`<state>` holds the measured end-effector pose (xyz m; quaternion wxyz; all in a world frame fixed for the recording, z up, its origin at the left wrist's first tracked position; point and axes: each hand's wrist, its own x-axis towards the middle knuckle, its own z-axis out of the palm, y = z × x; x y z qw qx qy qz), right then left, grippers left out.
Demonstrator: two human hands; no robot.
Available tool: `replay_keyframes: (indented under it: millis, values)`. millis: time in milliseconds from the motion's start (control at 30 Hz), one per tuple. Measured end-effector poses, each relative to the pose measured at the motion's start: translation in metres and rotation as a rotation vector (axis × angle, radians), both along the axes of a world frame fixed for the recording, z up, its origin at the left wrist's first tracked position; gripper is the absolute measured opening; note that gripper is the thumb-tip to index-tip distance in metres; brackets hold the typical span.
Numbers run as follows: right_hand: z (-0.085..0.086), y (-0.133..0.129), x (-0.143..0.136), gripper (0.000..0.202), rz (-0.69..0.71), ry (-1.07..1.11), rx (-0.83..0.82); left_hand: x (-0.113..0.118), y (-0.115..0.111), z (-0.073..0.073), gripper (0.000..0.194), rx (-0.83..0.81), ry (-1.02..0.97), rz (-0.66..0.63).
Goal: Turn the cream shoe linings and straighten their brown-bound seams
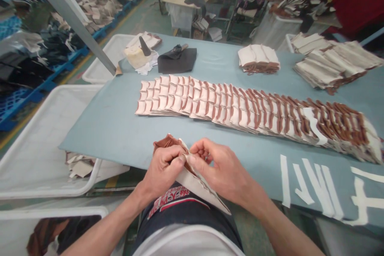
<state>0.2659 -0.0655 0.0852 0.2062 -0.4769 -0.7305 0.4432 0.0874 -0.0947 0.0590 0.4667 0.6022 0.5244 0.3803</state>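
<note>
At the lower middle of the frame, the left hand [163,166] has thumb and fingers pinched on a brown and cream piece [199,188], and the right hand [220,168] pinches the same piece along its edge, close beside the left fingertips. The piece lies across the near edge of the blue table [117,124], its brown end over the tabletop and its cream end slanting toward the lower right, in front of the dark apron [186,204].

Open blue surface runs between the hands and the long overlapping row of pieces [207,98] across the middle, and widens toward the table's left corner. At the lower right, white strips [321,184] take up the near edge.

At left centre, a white tub [30,160] has cream and brown scraps [79,165] at its right end, partly under the table. At the lower left, a 2nd tub [54,213] holds brown and dark material [45,236].
</note>
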Motion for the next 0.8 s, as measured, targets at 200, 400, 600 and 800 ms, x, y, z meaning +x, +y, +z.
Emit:
replay_keyframes:
  millis: [200, 400, 600, 800]
  values:
    - [-0.029, -0.034, -0.013, 0.011, -0.219, -0.013, -0.011, 0.0, -0.005, -0.021, 0.025, 0.089, 0.08, 0.089]
    - [-0.043, -0.045, -0.015, 0.019, -0.37, 0.023, 0.001, 0.004, -0.004, -0.028, 0.032, 0.168, 0.134, 0.019]
    - [-0.052, -0.049, -0.015, 0.027, -0.499, 0.058, 0.09, 0.019, -0.002, -0.022, 0.034, 0.105, 0.146, -0.013]
    - [-0.065, -0.056, -0.005, 0.036, -0.582, 0.018, 0.133, 0.025, 0.001, -0.033, 0.037, 0.001, 0.164, -0.041]
